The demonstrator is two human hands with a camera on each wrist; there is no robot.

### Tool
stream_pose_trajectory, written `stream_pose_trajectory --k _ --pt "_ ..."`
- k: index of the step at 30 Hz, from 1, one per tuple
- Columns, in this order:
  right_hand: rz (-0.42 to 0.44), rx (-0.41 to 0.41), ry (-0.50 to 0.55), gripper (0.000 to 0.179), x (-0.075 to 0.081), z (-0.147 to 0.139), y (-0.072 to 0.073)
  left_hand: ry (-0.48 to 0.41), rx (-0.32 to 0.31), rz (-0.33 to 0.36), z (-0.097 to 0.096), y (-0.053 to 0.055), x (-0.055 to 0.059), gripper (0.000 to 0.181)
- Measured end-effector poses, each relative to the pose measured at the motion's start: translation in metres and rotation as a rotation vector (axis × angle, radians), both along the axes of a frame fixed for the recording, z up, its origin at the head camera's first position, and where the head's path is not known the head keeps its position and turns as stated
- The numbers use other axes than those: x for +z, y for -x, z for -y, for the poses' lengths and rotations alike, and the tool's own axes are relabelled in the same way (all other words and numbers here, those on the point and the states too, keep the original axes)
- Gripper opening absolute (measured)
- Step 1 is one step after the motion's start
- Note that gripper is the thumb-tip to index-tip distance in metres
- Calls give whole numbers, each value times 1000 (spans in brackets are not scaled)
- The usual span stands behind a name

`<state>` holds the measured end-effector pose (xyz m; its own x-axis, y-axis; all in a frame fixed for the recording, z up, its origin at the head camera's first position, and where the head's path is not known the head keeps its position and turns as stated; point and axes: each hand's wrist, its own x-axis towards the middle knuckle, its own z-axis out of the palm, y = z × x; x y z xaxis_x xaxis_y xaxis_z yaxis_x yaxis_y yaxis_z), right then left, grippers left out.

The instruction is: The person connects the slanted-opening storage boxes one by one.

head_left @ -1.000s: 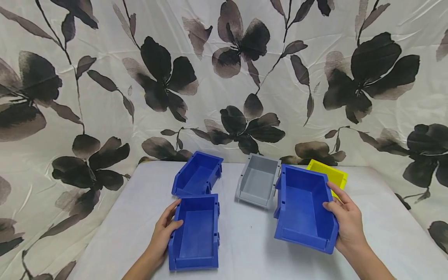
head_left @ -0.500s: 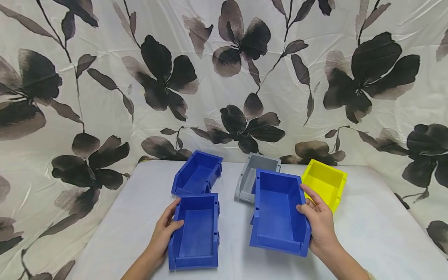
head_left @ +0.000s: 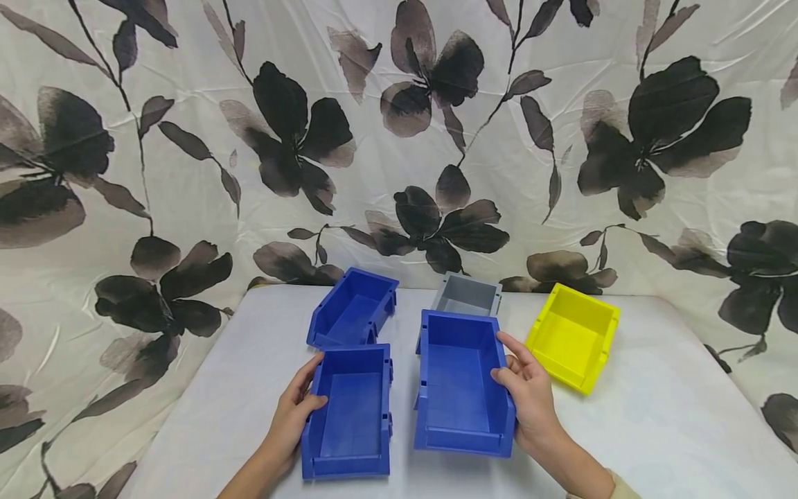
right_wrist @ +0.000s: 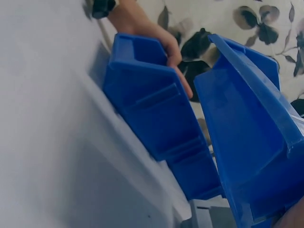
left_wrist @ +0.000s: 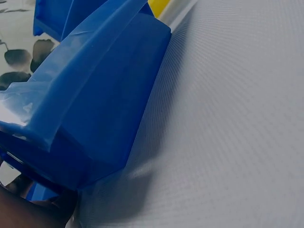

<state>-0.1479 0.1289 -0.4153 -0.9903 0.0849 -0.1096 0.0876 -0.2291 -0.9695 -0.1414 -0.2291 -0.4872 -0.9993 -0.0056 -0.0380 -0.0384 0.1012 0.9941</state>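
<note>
In the head view my left hand (head_left: 291, 412) grips the left wall of a blue plastic storage bin (head_left: 352, 416), thumb over the rim, at the near left. That bin looks to rest on the white table. My right hand (head_left: 533, 402) holds a second blue bin (head_left: 461, 381) by its right wall, thumb inside. This one hangs just above the table, tilted slightly, with a shadow beneath and a narrow gap to the left bin. In the right wrist view the held bin (right_wrist: 242, 114) stands apart from the other bin (right_wrist: 152, 104). Both bins are bare inside.
Behind the left bin lies another blue bin (head_left: 355, 305), turned at an angle. A grey bin (head_left: 467, 298) is partly hidden behind the held one. To the right stands a yellow bin (head_left: 573, 336). A floral cloth (head_left: 349, 41) hangs at the back of the white table (head_left: 673, 416).
My right hand has carried its blue bin leftward, closer to the left bin. The yellow bin is now uncovered and the grey one mostly covered. My left hand stays in place.
</note>
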Motion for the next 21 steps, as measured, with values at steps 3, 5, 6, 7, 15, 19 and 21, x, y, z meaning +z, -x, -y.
stream_pose_trajectory --k 3,5,6,7,15,19,21 --pt "-8 10 2 57 -3 5 2 7 -2 -4 0 0 0 71" --pt "-13 16 5 58 -4 8 3 13 -5 -8 0 0 -1 70" --pt "-17 18 11 58 -5 10 4 15 -7 -11 1 1 -1 70" --pt "-20 17 15 58 -6 11 5 17 -8 -16 1 0 -1 70" --pt "-39 38 1 58 -12 19 5 2 -14 -58 0 -1 -1 66" --pt "-42 47 -2 58 -16 21 4 3 -20 -69 -1 -1 0 65" --pt "-36 52 0 59 -18 23 3 1 -18 -61 -1 -2 0 65"
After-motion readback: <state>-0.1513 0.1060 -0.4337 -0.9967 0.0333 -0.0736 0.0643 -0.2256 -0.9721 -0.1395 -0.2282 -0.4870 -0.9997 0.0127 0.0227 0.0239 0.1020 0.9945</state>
